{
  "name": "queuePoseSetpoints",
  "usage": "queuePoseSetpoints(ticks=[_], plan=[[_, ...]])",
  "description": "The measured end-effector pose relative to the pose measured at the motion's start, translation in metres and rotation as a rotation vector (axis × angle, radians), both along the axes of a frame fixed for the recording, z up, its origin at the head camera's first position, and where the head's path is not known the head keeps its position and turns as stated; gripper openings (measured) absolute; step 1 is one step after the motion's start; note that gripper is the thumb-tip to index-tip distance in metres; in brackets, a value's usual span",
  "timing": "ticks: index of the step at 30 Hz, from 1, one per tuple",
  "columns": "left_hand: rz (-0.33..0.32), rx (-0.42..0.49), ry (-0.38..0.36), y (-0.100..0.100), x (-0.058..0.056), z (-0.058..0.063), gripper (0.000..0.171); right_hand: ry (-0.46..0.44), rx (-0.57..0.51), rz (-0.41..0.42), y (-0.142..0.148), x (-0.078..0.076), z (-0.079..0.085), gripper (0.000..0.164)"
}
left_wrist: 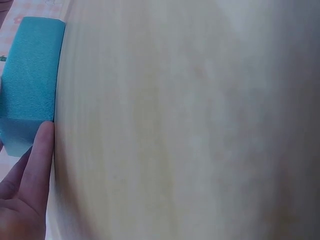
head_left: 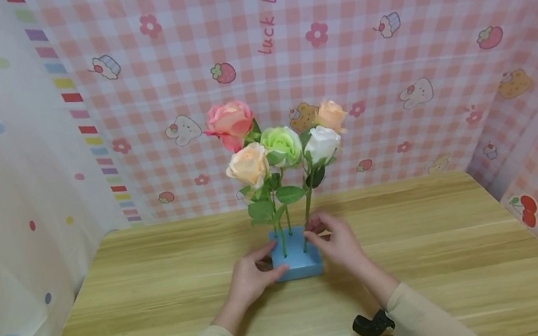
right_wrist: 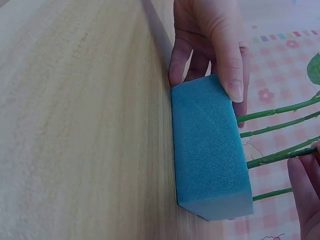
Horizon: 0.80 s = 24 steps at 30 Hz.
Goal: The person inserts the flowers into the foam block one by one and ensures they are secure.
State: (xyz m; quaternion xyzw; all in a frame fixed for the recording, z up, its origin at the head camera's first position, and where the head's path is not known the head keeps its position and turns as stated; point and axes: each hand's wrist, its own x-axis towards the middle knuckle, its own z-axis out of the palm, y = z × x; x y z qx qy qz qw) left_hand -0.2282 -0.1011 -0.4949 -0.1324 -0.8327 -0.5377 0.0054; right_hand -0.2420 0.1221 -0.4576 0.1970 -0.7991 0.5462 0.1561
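Observation:
A blue foam block (head_left: 298,267) lies on the table with several artificial roses standing in it. My left hand (head_left: 252,279) holds the block by its left side, thumb at the front edge. In the right wrist view its thumb (right_wrist: 230,70) rests on the block's edge. My right hand (head_left: 337,243) pinches a green stem (head_left: 307,209) at the block's right, below the white rose (head_left: 322,144) and a small peach rose (head_left: 330,115). Further left stand a pink rose (head_left: 230,121), a cream rose (head_left: 249,165) and a green rose (head_left: 282,146).
The wood-grain table (head_left: 164,306) spreads around the block. Behind it hangs a pink checked cloth (head_left: 365,67), and a white dotted cloth (head_left: 22,175) hangs at the left. Black wrist devices (head_left: 372,325) show beside both sleeves.

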Motion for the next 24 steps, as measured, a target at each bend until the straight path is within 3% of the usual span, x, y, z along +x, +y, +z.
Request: queuePoseSetpoints(ticks=[11, 24], plan=[[-0.015, 0.01, -0.002, 0.002, 0.002, -0.001, 0.06, -0.075, -0.013, -0.043, -0.001, 0.005, 0.003, 0.013], [-0.031, -0.011, 0.047, -0.001, 0.002, -0.005, 0.064, -0.102, -0.053, 0.04, 0.01, 0.002, -0.004, 0.024]])
